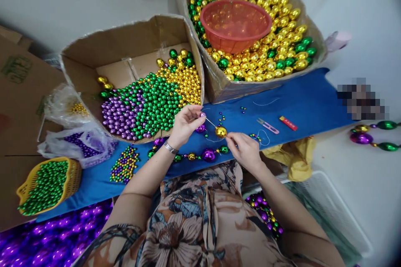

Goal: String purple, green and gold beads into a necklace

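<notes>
My left hand (185,125), wearing a metal-band watch (171,147), pinches a small purple bead (202,114) between thumb and forefinger. From there a thin, straight needle-like piece (211,122) runs to a large gold bead (221,132). The fingertips of my right hand (246,150) are closed at the right side of that gold bead; whether they also grip thread is hidden. Below both hands, a string of purple, gold and green beads (209,155) lies along the blue cloth (300,108). A loose white thread (265,137) curls beside my right hand.
Pink thread snips (268,125) and a red-yellow packet (288,123) lie to the right. Cardboard boxes of beads (131,29) stand behind, one bearing a red basket (236,41). At left are a yellow basket (77,171) and bead bags (106,150). A white crate (347,221) sits lower right.
</notes>
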Demonstrator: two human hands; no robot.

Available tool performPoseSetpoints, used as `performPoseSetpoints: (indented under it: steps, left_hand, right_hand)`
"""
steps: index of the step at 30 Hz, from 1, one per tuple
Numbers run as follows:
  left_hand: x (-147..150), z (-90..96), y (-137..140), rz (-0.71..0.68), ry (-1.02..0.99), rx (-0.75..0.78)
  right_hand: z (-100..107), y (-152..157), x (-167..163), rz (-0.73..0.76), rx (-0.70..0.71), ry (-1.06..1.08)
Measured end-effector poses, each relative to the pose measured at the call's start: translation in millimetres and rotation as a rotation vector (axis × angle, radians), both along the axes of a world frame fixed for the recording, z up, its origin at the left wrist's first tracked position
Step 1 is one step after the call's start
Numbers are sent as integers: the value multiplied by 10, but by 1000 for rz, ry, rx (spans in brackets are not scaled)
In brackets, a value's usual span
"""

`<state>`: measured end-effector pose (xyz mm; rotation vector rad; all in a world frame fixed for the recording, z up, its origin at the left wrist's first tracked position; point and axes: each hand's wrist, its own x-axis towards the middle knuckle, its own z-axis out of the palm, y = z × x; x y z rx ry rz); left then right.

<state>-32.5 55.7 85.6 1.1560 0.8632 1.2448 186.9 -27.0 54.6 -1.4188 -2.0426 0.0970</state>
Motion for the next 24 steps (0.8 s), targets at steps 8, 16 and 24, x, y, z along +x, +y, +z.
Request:
performPoseSetpoints:
  steps: [8,16,24]
  left_hand:
    - [105,-316,-135,-35,269,112]
    - [139,-434,-163,-60,514,213]
    - [283,-82,-92,-58,235,166]
  right_hand:
    - [-305,166,-51,-57,-372,-202]
    - [-175,231,36,-18,-478,-153]
    - [-241,296,-82,158,-395,197]
